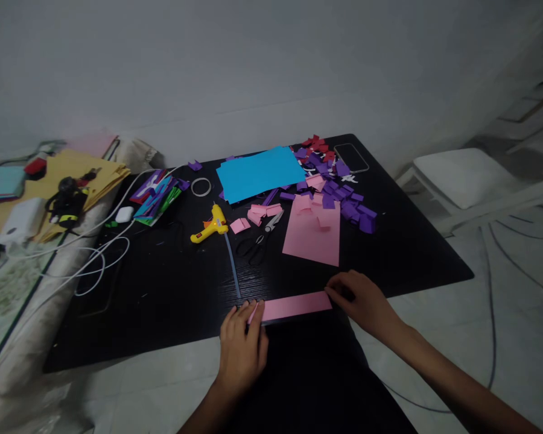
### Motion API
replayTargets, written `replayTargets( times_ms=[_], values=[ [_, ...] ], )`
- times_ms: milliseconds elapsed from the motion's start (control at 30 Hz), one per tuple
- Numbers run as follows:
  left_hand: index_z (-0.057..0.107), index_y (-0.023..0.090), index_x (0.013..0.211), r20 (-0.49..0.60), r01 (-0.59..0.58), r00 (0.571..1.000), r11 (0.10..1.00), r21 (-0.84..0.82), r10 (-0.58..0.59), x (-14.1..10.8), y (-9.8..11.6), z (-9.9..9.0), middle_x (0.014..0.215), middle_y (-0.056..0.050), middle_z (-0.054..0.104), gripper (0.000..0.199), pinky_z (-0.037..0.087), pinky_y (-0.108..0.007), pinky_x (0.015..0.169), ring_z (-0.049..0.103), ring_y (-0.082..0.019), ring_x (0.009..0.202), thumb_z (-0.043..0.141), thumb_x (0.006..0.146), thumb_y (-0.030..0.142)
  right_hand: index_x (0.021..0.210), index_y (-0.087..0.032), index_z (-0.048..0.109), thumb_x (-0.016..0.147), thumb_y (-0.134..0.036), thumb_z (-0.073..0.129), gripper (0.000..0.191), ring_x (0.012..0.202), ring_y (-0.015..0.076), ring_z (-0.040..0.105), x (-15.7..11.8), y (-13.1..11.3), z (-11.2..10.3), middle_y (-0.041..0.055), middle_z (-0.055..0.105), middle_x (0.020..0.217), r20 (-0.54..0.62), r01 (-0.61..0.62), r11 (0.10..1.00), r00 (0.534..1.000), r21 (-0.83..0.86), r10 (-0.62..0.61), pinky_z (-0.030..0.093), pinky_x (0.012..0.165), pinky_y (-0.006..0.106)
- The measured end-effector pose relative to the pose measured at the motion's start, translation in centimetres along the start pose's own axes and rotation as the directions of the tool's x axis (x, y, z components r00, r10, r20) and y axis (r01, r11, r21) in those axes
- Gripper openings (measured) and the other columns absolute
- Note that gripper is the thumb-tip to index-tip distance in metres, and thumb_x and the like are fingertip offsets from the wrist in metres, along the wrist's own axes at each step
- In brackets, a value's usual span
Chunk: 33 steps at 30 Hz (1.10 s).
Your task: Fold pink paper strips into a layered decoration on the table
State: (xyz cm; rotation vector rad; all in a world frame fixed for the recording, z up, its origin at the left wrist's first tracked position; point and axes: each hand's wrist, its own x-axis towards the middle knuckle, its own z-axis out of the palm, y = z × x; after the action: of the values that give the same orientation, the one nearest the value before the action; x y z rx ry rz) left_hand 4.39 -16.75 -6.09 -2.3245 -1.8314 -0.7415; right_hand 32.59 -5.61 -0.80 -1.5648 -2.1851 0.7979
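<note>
A long pink paper strip [294, 306] lies along the front edge of the black table. My left hand [243, 343] rests on its left end, fingers stretched out and pressing it down. At the strip's right end, my right hand [359, 301] pinches the corner between thumb and index finger. Beyond the strip are a pink paper sheet [310, 241] with small folded pink pieces [323, 222] on it, black-handled scissors [259, 240], and a yellow glue gun [212, 225] with a translucent glue stick [232, 265] behind it.
Blue sheets [262, 175] lie at the back, beside a heap of folded purple pieces [344, 196] and red pieces [314, 144]. A tape roll [201, 187], colourful paper scraps [158, 196] and white cables [102, 256] occupy the left side. A white stool [464, 175] stands right.
</note>
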Motion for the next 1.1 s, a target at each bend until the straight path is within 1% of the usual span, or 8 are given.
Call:
replayTargets(
  times_ms=[267,500,633,733,800,967,1033,1100],
  values=[
    [0.057,0.018,0.141,0.005,0.007,1.0,1.0,0.007,-0.007,-0.1,0.0,0.1,0.121,-0.014,0.071,0.05,0.043,-0.048,0.111,0.066,-0.029,0.118,0.055,0.092,0.009,0.09,-0.023,0.072,0.093,-0.026,0.064,0.01,0.073,0.0224,0.064,0.0,0.0,0.0,0.0044,0.069,0.078,0.011,-0.014,1.0,1.0,-0.018,0.014,0.05,0.067,0.036],
    [0.058,0.017,0.14,0.012,0.009,1.0,1.0,-0.002,-0.009,-0.2,-0.1,0.1,0.123,-0.015,0.07,0.047,0.042,-0.048,0.112,0.064,-0.028,0.12,0.054,0.093,0.01,0.089,-0.023,0.071,0.093,-0.026,0.062,0.01,0.073,0.0222,0.064,0.1,-0.1,-0.1,0.004,0.07,0.078,0.01,0.027,0.999,1.0,-0.043,-0.027,0.05,0.067,0.037],
    [0.059,0.016,0.138,0.006,0.0,1.0,1.0,0.005,0.0,-0.2,-0.1,0.1,0.121,-0.015,0.07,0.046,0.042,-0.047,0.112,0.065,-0.028,0.118,0.054,0.093,0.008,0.089,-0.022,0.069,0.093,-0.021,0.06,0.009,0.075,0.0228,0.064,0.1,-0.2,0.2,0.0033,0.07,0.078,-0.002,0.091,0.992,0.996,-0.084,-0.091,0.049,0.072,0.039],
    [0.059,0.015,0.138,0.004,-0.002,1.0,1.0,0.011,0.002,-0.1,-0.1,0.1,0.121,-0.015,0.07,0.046,0.042,-0.047,0.111,0.064,-0.028,0.119,0.054,0.093,0.009,0.09,-0.02,0.067,0.094,-0.017,0.06,0.009,0.077,0.0233,0.064,0.4,-0.7,1.1,0.0044,0.07,0.078,-0.024,0.174,0.976,0.984,-0.131,-0.179,0.046,0.073,0.039],
    [0.059,0.015,0.138,0.005,0.001,1.0,1.0,0.013,-0.001,-0.1,-0.1,0.1,0.121,-0.015,0.07,0.045,0.042,-0.047,0.112,0.064,-0.029,0.119,0.054,0.094,0.009,0.089,-0.019,0.066,0.095,-0.013,0.058,0.012,0.077,0.0232,0.062,0.7,-1.5,2.0,0.0054,0.071,0.079,-0.038,0.235,0.96,0.969,-0.153,-0.243,0.043,0.073,0.037],
    [0.057,0.016,0.14,0.02,0.001,1.0,1.0,0.009,-0.001,-0.1,-0.1,0.0,0.123,-0.015,0.069,0.046,0.042,-0.048,0.111,0.063,-0.029,0.121,0.054,0.094,0.009,0.09,-0.018,0.068,0.095,-0.012,0.062,0.01,0.081,0.0228,0.061,1.7,-4.8,5.0,0.0063,0.072,0.087,0.019,0.364,0.92,0.931,-0.148,-0.365,0.041,0.076,0.037],
    [0.056,0.017,0.141,0.029,0.004,1.0,1.0,0.006,-0.004,-0.2,-0.1,0.0,0.123,-0.014,0.069,0.048,0.043,-0.048,0.111,0.063,-0.029,0.121,0.053,0.095,0.009,0.089,-0.018,0.067,0.096,-0.013,0.062,0.009,0.083,0.0226,0.061,2.1,-5.9,6.1,0.0064,0.072,0.088,0.056,0.4,0.906,0.917,-0.141,-0.396,0.041,0.079,0.037],
    [0.055,0.018,0.142,0.041,0.005,0.999,1.0,0.003,-0.005,-0.2,-0.2,-0.1,0.124,-0.015,0.069,0.049,0.043,-0.048,0.112,0.063,-0.029,0.122,0.053,0.094,0.008,0.087,-0.018,0.066,0.098,-0.014,0.061,0.012,0.082,0.0222,0.061,2.3,-6.6,6.8,0.0066,0.071,0.087,0.064,0.406,0.903,0.914,-0.142,-0.401,0.041,0.079,0.036]
  ],
)
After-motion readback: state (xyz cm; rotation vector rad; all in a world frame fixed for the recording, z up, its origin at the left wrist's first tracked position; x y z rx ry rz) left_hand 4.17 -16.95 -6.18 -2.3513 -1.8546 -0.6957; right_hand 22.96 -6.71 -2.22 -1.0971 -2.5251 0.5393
